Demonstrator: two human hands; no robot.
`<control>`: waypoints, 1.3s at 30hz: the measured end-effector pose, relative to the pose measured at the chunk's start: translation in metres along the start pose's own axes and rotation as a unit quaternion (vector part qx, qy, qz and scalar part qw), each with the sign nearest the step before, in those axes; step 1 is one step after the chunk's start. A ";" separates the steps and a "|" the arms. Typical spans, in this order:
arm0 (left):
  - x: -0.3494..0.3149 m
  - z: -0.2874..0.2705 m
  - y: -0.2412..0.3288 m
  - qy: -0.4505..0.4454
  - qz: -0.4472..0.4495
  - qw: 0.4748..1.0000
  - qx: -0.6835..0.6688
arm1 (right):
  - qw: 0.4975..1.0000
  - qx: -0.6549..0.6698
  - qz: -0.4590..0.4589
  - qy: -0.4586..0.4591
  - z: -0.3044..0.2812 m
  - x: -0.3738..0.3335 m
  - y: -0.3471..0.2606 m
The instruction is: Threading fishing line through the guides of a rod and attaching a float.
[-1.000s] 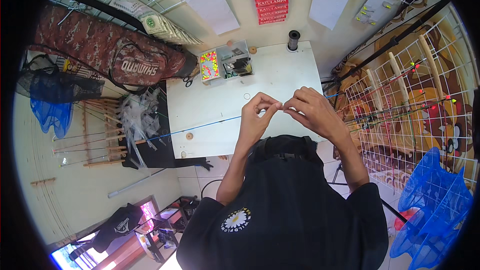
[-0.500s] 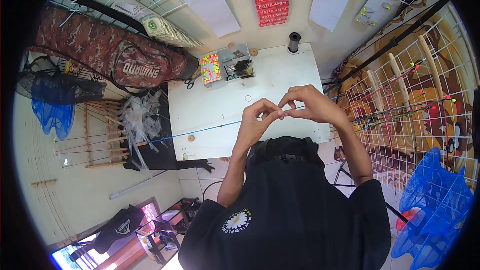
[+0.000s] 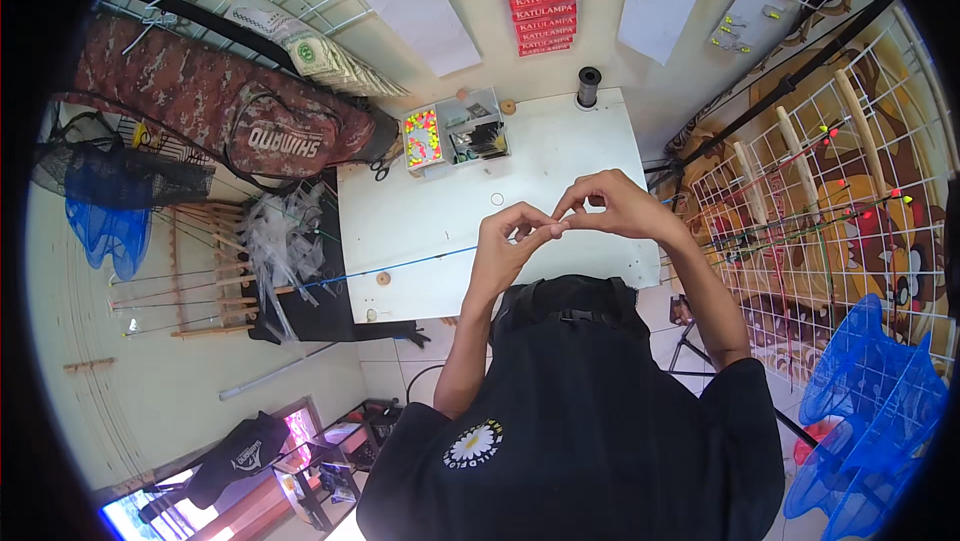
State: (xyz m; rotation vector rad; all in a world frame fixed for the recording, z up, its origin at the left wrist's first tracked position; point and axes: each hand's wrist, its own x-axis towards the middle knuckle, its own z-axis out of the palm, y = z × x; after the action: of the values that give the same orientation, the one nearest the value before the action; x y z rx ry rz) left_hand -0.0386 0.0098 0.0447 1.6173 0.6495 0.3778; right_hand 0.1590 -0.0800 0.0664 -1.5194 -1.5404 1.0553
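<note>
A thin blue fishing rod [image 3: 410,259] slants across above the white table [image 3: 420,211], rising toward the right. The fingertips of my left hand [image 3: 503,243] and my right hand [image 3: 622,209] meet on it, thumb and forefinger pinched in each. Whether a fine thread is also between the fingertips is too small to tell. Beyond my hands, a short blue stretch of the rod shows near my right wrist.
At the table's back stand a box of bright beads [image 3: 422,136], a clear compartment box [image 3: 480,131] and a dark line spool [image 3: 588,86]. Scissors [image 3: 380,171] lie at left, near a camouflage rod bag [image 3: 190,101]. Rods rest on a wire rack [image 3: 790,241] at right, above blue nets [image 3: 860,421].
Both hands remain pinched at nearly the same place on the rod. My left hand has shifted very slightly to the left, and its fingers have moved a little.
</note>
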 end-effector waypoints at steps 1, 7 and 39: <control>0.000 0.000 0.000 0.011 0.005 1.000 0.008 | 1.000 0.001 -0.002 -0.001 -0.001 0.001 0.000; -0.003 0.007 0.003 0.041 0.021 0.999 0.024 | 0.999 0.020 -0.006 -0.045 -0.007 0.006 0.014; -0.002 -0.005 -0.001 -0.007 -0.067 0.991 -0.120 | 0.992 0.006 -0.037 -0.123 -0.011 0.018 0.003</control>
State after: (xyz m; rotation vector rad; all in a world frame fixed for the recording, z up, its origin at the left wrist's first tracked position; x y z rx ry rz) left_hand -0.0434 0.0124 0.0452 1.3394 0.6717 0.3317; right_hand 0.1689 -0.0612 0.0672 -1.3510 -1.7404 1.2431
